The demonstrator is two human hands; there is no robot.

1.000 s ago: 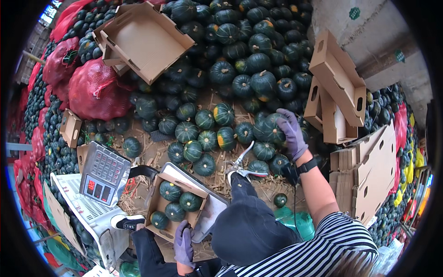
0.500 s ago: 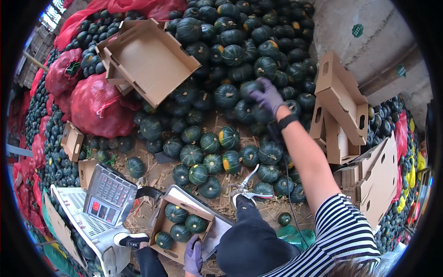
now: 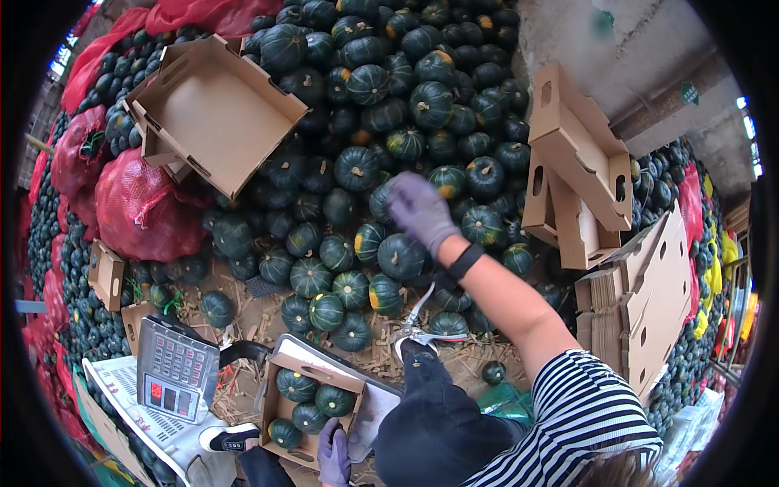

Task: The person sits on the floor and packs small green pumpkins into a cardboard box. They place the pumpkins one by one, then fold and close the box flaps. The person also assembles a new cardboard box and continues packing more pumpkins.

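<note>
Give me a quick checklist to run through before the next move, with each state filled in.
1. Gloves on both hands: ok; left hand and right hand wear purple ones.
2. Right hand's grip on a pumpkin: cannot tell; the glove's back hides it.
3. Space in the cardboard box: ok; beside four green pumpkins, some base shows.
4. Scale display lit: ok; red digits show.
5. Shears away from feet: not ok; they lie right by a shoe.
</note>
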